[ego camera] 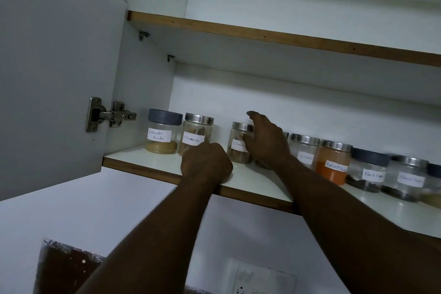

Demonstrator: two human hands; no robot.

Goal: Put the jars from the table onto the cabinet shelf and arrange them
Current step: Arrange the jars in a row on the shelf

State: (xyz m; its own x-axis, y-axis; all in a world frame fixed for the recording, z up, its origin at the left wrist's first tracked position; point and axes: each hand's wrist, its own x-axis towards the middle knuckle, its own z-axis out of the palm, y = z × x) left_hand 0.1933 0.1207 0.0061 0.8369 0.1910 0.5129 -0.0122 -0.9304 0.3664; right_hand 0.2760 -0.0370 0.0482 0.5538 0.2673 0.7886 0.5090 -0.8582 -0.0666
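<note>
- Presently, step in hand (judged): closing up and squaring the row. No table in view; every visible jar already on the white cabinet shelf with brown wooden front edge point(253, 181).
- Right hand point(265, 143): wrapped round the right side of the clear glass steel-lidded jar labelled Cinnamon, third from the left point(238, 144); thumb across its front, forefinger lifted above the lid.
- Left hand point(206, 164): curled in a fist on the shelf, directly before the foot of the clear glass steel-lidded cinnamon jar, second from the left point(196, 132). Hold on that jar or none: cannot tell, fingers hidden.
- Far left: clear coriander powder jar with dark grey lid point(163, 131), just beside the second jar.
- Gap: open between the two cinnamon jars.
- Right of the held jar, close-packed: steel-lidded cloves jar point(304, 150), steel-lidded jar of orange red chilli powder point(333, 162), dark-lidded black pepper jar point(367, 169). Further jars blurred.
- Handling, advised: slide rather than lift. Keep the base flat, push leftward low on the glass body, never by the lid.
- Stop just short of glass on glass; steady the second jar with the left hand.
- Turn the label forward; match the front line of the neighbours.
- Caution: right wrist close to the cloves jar. Draw straight back on release.
</note>
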